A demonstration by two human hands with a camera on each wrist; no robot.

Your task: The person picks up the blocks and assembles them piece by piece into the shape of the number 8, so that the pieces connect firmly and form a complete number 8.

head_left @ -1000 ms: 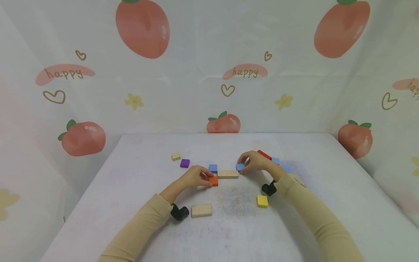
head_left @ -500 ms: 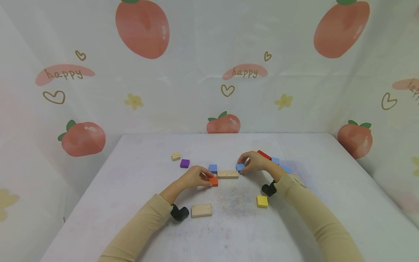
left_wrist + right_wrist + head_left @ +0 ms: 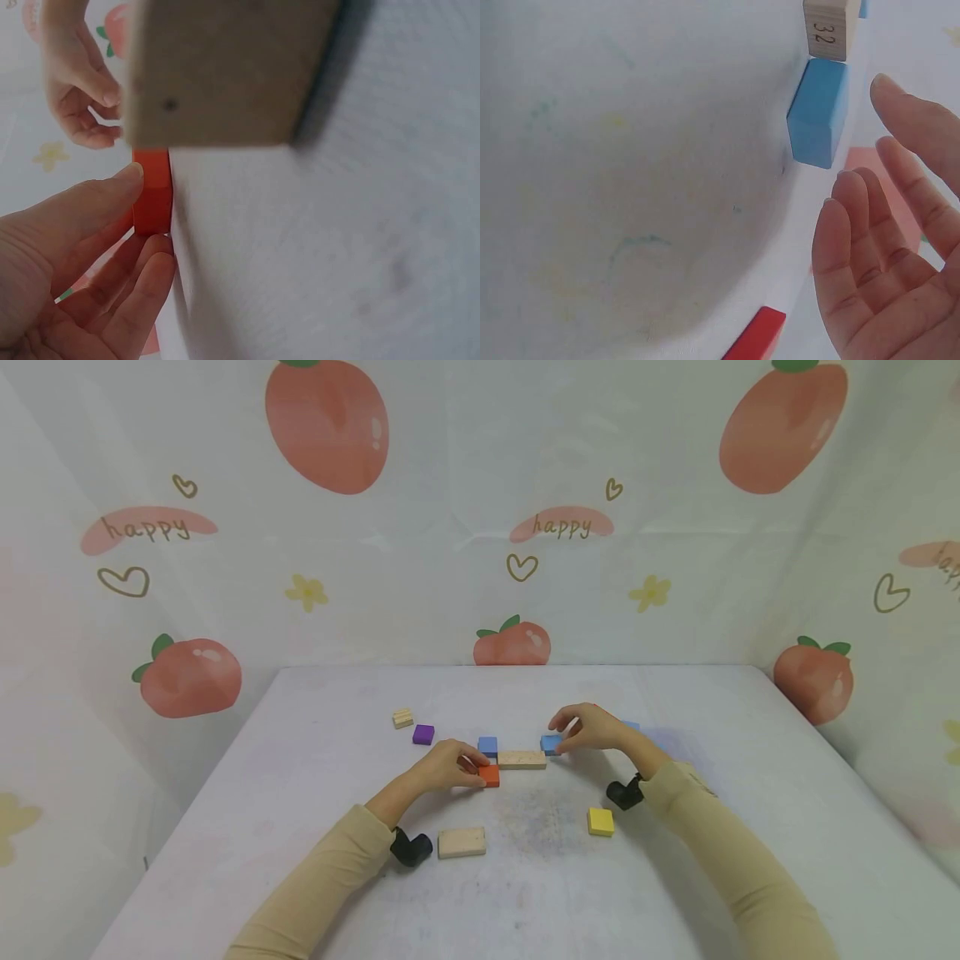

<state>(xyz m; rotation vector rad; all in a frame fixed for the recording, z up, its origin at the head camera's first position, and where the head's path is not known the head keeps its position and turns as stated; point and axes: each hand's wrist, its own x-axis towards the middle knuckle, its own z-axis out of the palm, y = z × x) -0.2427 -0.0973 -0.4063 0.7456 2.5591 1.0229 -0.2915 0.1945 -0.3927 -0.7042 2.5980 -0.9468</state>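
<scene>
In the head view my left hand (image 3: 446,766) pinches an orange-red wooden block (image 3: 489,776) on the table. The left wrist view shows the thumb on the block's (image 3: 153,196) side and the fingertips at its near end. My right hand (image 3: 592,728) is beside a light blue block (image 3: 551,744), fingers loosely extended. In the right wrist view a gap shows between those fingers (image 3: 838,240) and the blue block (image 3: 817,116). Between the two hands lies a long natural-wood block (image 3: 522,760), marked 32 on its end. Another blue block (image 3: 487,746) stands at its left end.
A flat wooden block (image 3: 462,842) lies nearer, looming large in the left wrist view. A yellow block (image 3: 601,822) sits front right, a purple block (image 3: 423,734) and a small ridged wooden piece (image 3: 402,717) back left. Behind the right hand is a red block (image 3: 757,337).
My right hand has let go of the light blue block and shifted slightly right, its fingers spreading. The left hand and the blocks have stayed put.
</scene>
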